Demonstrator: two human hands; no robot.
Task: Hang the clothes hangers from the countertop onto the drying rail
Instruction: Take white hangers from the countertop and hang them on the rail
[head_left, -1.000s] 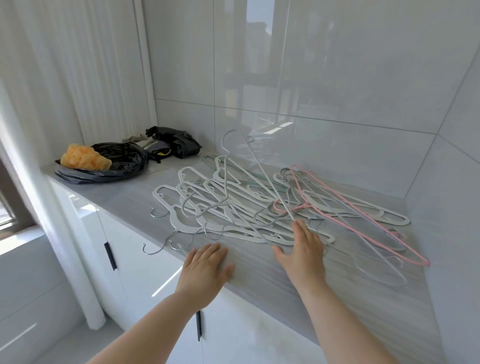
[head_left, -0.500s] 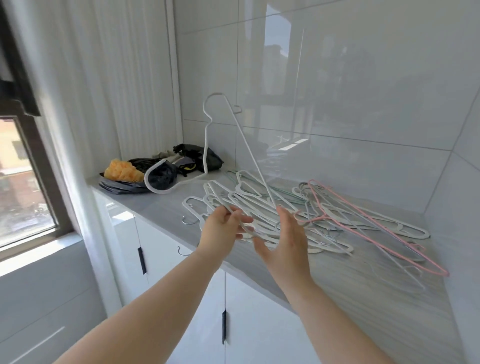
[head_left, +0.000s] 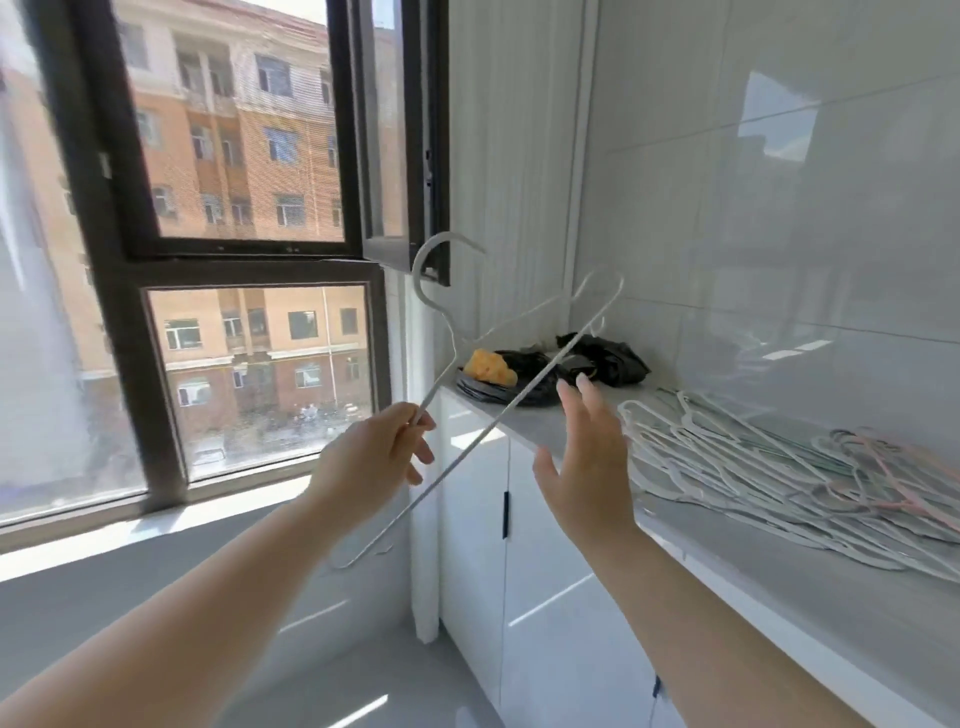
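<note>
Moved: we lifted one thin white wire hanger off the countertop toward the window.
Left hand: pinching its shoulder.
Right hand: open, empty.
Pile: tangled white hangers.

Dark-framed window shows brick flats in sun; glossy white tiled wall, white cabinets, grey floor.
</note>
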